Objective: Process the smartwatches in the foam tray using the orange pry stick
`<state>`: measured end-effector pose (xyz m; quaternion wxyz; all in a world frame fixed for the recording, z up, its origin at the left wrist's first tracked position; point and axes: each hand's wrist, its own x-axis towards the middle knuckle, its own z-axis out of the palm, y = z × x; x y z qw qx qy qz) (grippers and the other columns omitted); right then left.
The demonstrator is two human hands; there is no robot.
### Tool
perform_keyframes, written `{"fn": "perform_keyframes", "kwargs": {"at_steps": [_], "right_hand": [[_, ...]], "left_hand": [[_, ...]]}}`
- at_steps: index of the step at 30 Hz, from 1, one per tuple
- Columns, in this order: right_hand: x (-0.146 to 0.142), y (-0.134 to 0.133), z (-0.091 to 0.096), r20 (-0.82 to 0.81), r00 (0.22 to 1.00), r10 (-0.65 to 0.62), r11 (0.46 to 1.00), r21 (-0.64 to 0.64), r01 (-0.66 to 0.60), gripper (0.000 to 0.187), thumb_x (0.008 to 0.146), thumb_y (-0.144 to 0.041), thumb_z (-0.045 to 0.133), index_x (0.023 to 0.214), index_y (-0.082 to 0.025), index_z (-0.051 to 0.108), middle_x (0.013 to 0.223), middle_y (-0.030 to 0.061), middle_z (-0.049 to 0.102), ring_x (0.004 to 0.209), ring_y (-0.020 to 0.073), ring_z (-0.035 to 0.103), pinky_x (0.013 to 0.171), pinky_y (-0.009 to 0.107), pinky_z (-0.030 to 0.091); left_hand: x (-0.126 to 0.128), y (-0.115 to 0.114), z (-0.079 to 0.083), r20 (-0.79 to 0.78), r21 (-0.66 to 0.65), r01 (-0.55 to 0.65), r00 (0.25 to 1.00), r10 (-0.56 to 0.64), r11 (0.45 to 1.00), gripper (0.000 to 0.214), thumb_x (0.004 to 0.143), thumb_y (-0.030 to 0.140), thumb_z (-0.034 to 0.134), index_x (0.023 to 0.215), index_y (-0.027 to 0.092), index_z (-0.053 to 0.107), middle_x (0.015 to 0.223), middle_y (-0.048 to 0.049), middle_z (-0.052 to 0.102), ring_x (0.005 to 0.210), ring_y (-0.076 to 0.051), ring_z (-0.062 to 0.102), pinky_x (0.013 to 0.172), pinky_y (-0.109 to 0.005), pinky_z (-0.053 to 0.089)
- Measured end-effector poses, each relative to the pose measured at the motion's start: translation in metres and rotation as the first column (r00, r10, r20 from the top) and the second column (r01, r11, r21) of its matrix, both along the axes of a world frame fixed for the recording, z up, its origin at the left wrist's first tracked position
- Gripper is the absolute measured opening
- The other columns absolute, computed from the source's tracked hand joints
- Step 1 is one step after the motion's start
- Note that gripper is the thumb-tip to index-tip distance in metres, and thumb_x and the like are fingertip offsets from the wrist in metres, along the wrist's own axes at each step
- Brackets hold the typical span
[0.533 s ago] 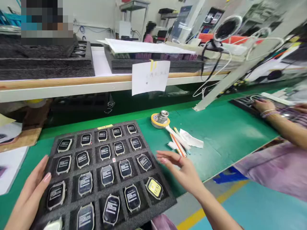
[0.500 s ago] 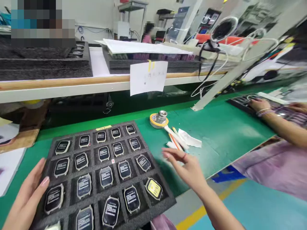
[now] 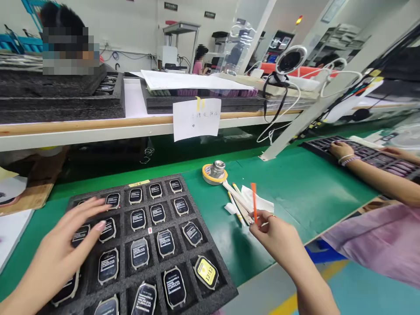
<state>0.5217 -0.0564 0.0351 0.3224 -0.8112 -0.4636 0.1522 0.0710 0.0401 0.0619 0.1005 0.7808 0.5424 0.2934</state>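
A dark foam tray (image 3: 226,286) lies on the green bench, its pockets holding several smartwatch bodies without straps. Most screens show white text; one watch (image 3: 206,272) at the right edge glows yellow with 12:12. Over the tray's left part my left hand (image 3: 70,245) hovers with fingers spread, covering some of the watches. My right hand (image 3: 274,229), right of the tray, pinches a thin orange stick (image 3: 253,202) that points upward; its lower end is hidden by the fingers. Beside that hand lie yellow-and-white sticks (image 3: 236,209) and crumpled white paper (image 3: 259,200).
A metal-topped bottle (image 3: 218,168) sits within a yellow tape roll (image 3: 215,180) behind the sticks. Above, a shelf (image 3: 98,139) carries foam trays and a hanging paper sign (image 3: 197,119). At right, a co-worker's hands (image 3: 343,151) touch another tray (image 3: 323,144). A slanted white post (image 3: 295,122) rises behind.
My right hand has picked up the orange stick from the bench and raised it upright. My left hand has moved from the tray's left edge to over its watches.
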Motion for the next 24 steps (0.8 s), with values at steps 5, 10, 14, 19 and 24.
{"fn": "perform_keyframes", "kwargs": {"at_steps": [5,10,14,19,24], "right_hand": [[-0.043,0.053,0.011,-0.357,0.866,0.35,0.932,0.229,-0.282,0.038,0.08,-0.055,0.067,0.093,-0.019,0.072,0.095,0.0103,0.076,0.075,0.0221,0.072,0.066,0.034,0.058],[-0.096,0.149,-0.013,-0.538,0.691,0.482,0.874,0.349,-0.338,0.031,0.097,-0.042,0.063,0.11,-0.014,0.066,0.099,0.0048,0.07,0.078,0.0146,0.068,0.07,0.032,0.059],[-0.124,0.2,-0.032,-0.588,0.654,0.476,0.868,0.436,-0.239,0.033,0.098,-0.037,0.062,0.123,-0.017,0.062,0.12,0.0085,0.066,0.1,0.0203,0.068,0.085,0.041,0.059],[-0.129,0.21,-0.048,-0.614,0.636,0.467,0.841,0.531,-0.104,0.034,0.098,-0.037,0.062,0.125,-0.017,0.061,0.123,0.009,0.065,0.103,0.0215,0.067,0.088,0.043,0.058],[-0.124,0.205,-0.056,-0.657,0.603,0.452,0.842,0.537,-0.047,0.034,0.098,-0.038,0.062,0.124,-0.016,0.061,0.121,0.0087,0.066,0.101,0.0207,0.067,0.086,0.041,0.059]], "left_hand": [[0.076,0.039,0.004,-0.086,-0.176,0.41,0.899,-0.429,0.895,0.035,0.1,0.046,0.048,0.121,0.029,0.07,0.13,-0.0029,0.069,0.128,-0.025,0.06,0.114,-0.048,0.045],[0.148,0.081,-0.018,-0.181,-0.15,0.493,0.838,-0.514,0.857,0.035,0.099,0.035,0.056,0.13,0.022,0.065,0.135,-0.0096,0.064,0.128,-0.025,0.056,0.111,-0.043,0.044],[0.177,0.095,-0.027,-0.275,-0.081,0.455,0.845,-0.458,0.887,0.034,0.095,0.044,0.06,0.117,0.02,0.072,0.113,-0.0137,0.065,0.11,-0.033,0.057,0.096,-0.051,0.047],[0.177,0.095,-0.03,-0.324,-0.002,0.428,0.855,-0.406,0.904,0.031,0.095,0.048,0.058,0.106,0.023,0.073,0.098,-0.009,0.06,0.098,-0.03,0.054,0.087,-0.046,0.047],[0.17,0.084,-0.036,-0.304,0.04,0.378,0.886,-0.349,0.925,0.025,0.096,0.038,0.06,0.109,0.019,0.068,0.105,-0.0114,0.062,0.099,-0.031,0.055,0.086,-0.048,0.047]]}}
